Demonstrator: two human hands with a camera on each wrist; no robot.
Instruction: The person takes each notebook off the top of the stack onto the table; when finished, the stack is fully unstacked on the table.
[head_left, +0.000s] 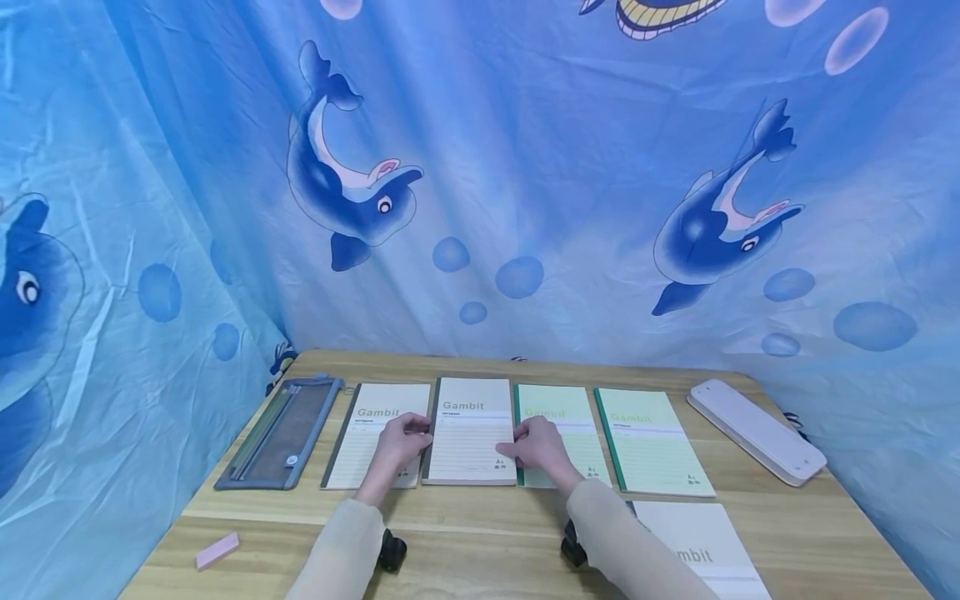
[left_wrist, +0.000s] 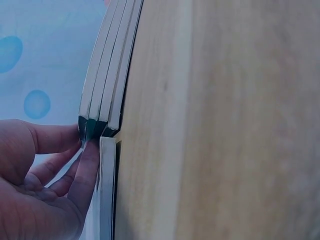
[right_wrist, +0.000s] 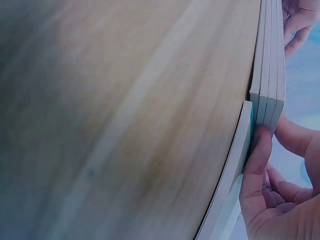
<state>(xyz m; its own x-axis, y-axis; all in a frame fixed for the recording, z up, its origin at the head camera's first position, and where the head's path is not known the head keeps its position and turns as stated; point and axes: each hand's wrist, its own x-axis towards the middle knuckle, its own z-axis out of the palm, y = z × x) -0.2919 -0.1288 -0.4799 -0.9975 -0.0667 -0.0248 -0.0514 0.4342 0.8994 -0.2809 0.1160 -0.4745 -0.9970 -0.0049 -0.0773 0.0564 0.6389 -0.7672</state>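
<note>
A thick stack of several notebooks [head_left: 471, 454], a white cover marked Gambit on top, lies between the two hands. The left hand [head_left: 401, 446] grips its left side, with fingers at the dark and green spines [left_wrist: 95, 129] in the left wrist view. On the opposite side the right hand [head_left: 538, 446] holds the stack's page edges [right_wrist: 267, 100], its thumb over the cover's right edge. Under the left hand is a white notebook [head_left: 348, 467] with a dark spine. A pale green notebook [head_left: 566, 400] lies partly beneath the right hand.
Another pale green notebook [head_left: 652, 467] lies further right, with a white pencil case [head_left: 757, 433] beyond it. One more white notebook [head_left: 697, 529] is nearer, partly behind the right sleeve. At left are a blue-grey mesh pouch [head_left: 281, 433] and a pink eraser-like block [head_left: 217, 551].
</note>
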